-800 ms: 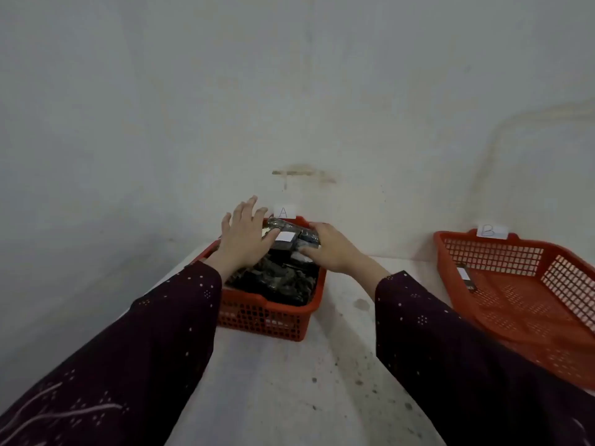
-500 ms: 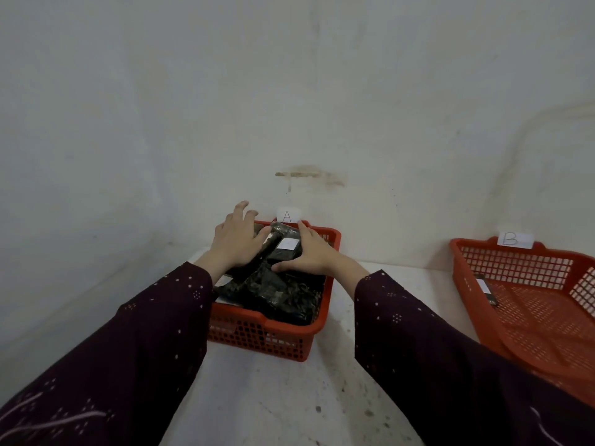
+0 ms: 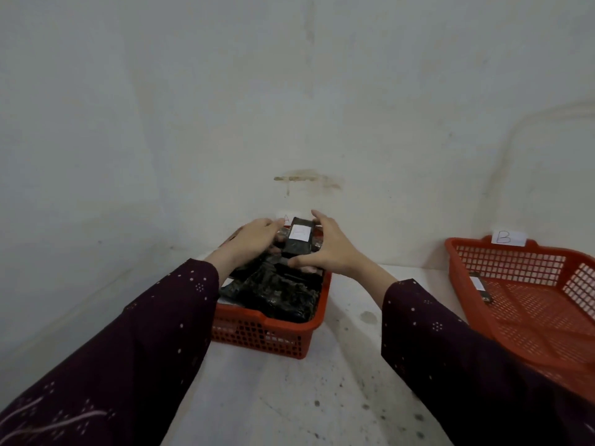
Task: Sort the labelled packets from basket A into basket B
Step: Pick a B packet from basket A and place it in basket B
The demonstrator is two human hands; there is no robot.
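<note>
Basket A [image 3: 267,339], a small red mesh basket, stands at the wall in the middle, heaped with dark packets [image 3: 277,294]. A dark packet with a white label [image 3: 297,238] is raised above the heap at the far end. My right hand [image 3: 328,249] grips this packet from the right, thumb below and fingers over its top. My left hand [image 3: 254,241] lies curled over the heap just left of the packet, its fingertips at the packet's left edge. Basket B [image 3: 528,304], a larger red basket at the right, holds one labelled packet [image 3: 481,286].
A plain white wall rises directly behind both baskets. Paper tags marked A [image 3: 285,217] and B [image 3: 508,237] sit on the far rims. The white, speckled tabletop [image 3: 351,375] stretches between the baskets and toward me.
The labelled packet has been lifted off the heap and turned so its label faces me. My right hand moved from resting on it to gripping it.
</note>
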